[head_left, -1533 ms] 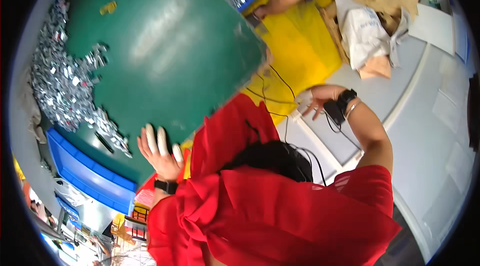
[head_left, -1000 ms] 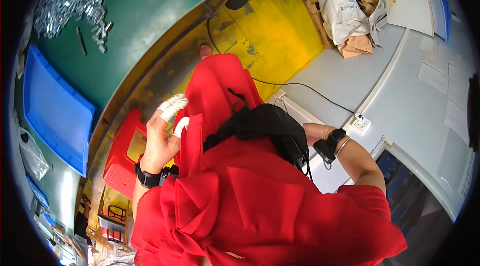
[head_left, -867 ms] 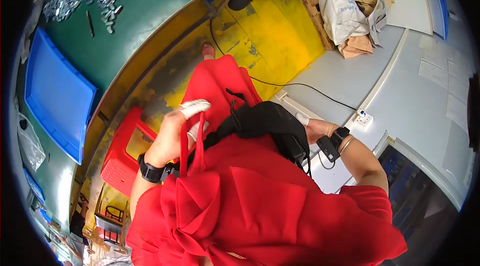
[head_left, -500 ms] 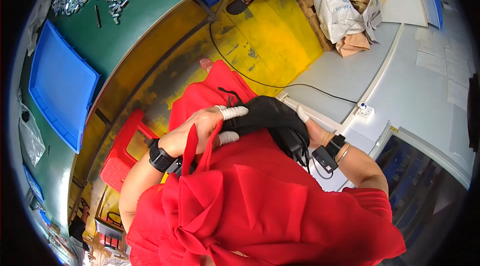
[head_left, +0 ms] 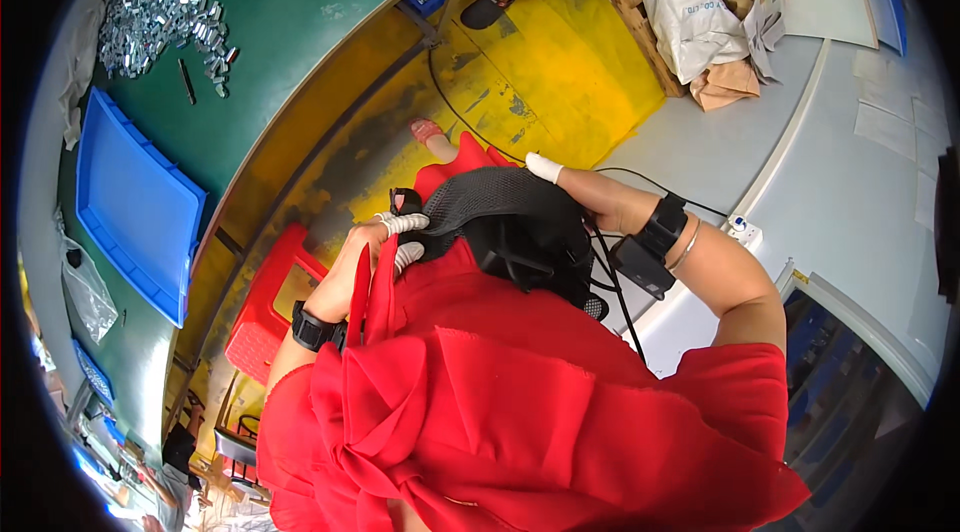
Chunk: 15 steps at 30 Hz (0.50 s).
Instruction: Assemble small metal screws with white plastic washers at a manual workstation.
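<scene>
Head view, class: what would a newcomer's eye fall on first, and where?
Bright red clothing fills the lower middle. Just above it, the left hand and right hand hold a black mesh item between them. At upper left, a blue tray and a heap of shiny pieces lie on the green table.

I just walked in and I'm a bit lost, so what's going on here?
A person in red clothes has a black bag in front of their body. The left hand grips its left end, while the right hand is at its upper right edge, some fingers hidden. Beside them, a heap of small metal pieces and a blue tray sit on the green table. A red stool stands by the left forearm.
</scene>
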Tool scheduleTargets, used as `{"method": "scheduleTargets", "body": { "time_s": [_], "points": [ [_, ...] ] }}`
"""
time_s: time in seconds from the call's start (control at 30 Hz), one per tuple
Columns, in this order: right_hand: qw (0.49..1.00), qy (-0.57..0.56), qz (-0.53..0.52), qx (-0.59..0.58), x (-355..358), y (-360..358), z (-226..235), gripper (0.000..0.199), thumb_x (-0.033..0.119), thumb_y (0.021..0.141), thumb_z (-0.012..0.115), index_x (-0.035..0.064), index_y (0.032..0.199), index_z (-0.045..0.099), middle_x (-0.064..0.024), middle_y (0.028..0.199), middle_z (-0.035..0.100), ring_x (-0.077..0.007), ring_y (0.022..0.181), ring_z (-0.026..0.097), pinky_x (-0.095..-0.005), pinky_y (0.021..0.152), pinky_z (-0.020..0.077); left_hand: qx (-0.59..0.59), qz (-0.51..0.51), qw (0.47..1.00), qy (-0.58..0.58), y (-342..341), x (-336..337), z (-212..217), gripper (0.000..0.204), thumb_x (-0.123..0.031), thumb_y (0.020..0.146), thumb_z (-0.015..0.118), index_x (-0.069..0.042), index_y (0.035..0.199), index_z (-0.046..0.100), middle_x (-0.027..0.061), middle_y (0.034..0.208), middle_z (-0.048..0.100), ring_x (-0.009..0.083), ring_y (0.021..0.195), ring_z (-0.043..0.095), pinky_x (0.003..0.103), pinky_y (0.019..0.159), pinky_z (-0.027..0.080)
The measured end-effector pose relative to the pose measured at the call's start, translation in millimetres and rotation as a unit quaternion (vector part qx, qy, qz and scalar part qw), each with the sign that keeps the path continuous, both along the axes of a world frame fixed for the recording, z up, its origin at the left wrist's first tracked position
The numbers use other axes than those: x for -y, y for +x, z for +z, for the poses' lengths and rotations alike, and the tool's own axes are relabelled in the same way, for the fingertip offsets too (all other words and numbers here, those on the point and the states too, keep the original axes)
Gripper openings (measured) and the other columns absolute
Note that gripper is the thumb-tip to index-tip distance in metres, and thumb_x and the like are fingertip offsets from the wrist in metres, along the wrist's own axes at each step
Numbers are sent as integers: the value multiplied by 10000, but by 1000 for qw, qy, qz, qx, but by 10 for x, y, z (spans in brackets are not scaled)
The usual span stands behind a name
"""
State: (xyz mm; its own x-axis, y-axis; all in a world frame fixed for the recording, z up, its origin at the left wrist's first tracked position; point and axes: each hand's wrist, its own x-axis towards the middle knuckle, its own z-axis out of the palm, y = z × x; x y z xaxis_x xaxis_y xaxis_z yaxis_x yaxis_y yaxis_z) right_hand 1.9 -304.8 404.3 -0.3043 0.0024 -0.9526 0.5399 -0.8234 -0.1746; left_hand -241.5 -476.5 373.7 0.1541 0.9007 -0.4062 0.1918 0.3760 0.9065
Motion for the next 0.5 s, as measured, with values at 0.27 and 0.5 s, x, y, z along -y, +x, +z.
{"method": "scheduleTargets", "body": {
  "time_s": [0.27,0.5],
  "points": [
    [999,15,-5,-42,-147,-26,-226,395,401,898,444,62,1044,583,-18,949,625,-76,800,569,-229,684,438,16,20,999,-34,18,-170,-41,280,37,805,560,31,1085,557,130,918,580,182,839,544,278,773,434],
    [994,3,-36,-102,-200,74,-472,422,409,926,394,82,1152,537,16,992,606,-29,839,547,-196,683,437,25,19,1000,3,-38,-216,-157,266,62,824,504,28,1081,560,109,908,573,150,848,525,259,784,424]
  ]
}}
